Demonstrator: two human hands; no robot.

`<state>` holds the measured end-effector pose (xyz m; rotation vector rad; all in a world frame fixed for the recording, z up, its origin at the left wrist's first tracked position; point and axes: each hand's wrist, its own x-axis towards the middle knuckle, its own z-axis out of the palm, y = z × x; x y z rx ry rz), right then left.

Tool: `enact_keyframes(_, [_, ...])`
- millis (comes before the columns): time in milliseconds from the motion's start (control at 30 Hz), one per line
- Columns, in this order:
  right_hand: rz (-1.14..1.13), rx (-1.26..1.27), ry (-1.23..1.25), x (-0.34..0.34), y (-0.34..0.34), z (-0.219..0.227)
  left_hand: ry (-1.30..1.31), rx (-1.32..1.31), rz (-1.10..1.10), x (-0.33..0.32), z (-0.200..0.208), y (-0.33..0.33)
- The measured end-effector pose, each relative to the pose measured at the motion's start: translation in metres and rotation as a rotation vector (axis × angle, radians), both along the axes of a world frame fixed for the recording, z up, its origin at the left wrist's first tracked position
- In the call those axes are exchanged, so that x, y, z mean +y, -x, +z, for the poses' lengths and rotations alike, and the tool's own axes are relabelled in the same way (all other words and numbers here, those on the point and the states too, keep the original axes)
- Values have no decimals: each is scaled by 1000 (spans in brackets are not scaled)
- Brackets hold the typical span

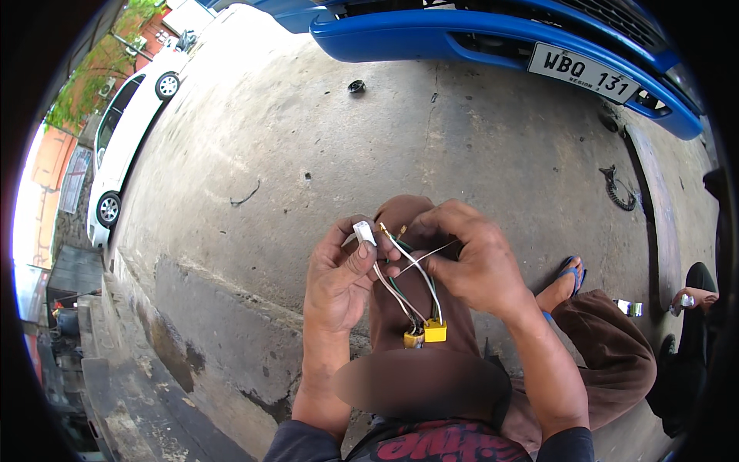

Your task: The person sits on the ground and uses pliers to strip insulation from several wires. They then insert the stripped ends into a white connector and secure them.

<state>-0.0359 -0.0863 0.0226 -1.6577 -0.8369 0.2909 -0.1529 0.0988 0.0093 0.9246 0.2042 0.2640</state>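
My left hand (339, 269) is closed, pinching a small white plastic connector (364, 232) between thumb and fingers. Pale and green wires (391, 283) run from there down to a yellow block (436, 331) and a smaller worn yellowish one (414, 339), both hanging over my lap. A white wire (416, 266) rises from the yellow block and ends in a bare brass terminal (385, 229) beside the connector. Another brass terminal (402, 230) shows by my right fingertips. My right hand (473, 258) is closed, with a thin pale strand (428, 255) between its fingers.
A blue vehicle's bumper (416, 42) spans the far side, and a white car (127, 127) is parked at far left. On the concrete lie a black round part (356, 87), a short wire (246, 194) and a coiled cable (616, 189). Another person's hand (693, 299) shows at right.
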Motion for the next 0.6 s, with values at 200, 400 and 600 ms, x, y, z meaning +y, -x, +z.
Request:
enact_keyframes(200, [-82, -109, 152, 3, 8, 11, 52, -37, -41, 1, 1, 1])
enact_keyframes(400, [-254, -193, 317, -4, 13, 6, -24, 2, 1, -9, 7, 2])
enact_keyframes(600, [-533, 559, -113, -37, 4, 7, -29, 64, 30, -10, 11, 4])
